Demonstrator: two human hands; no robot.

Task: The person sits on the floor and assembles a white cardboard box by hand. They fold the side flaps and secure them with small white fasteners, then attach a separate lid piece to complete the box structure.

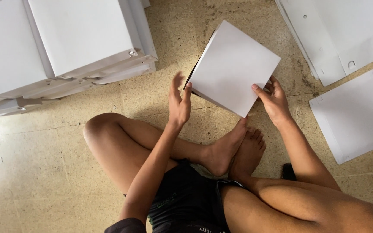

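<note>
Speckled floor bears stacked white boxes, flat sheets.

The left hand stood edge-on, fingers straight and pointing up, the arm bent at the elbow over the left knee. The right hand curled in a pinch (thumb on top, fingers beneath), its forearm stretched forward from the right thigh. Both wrists were bare.
</note>
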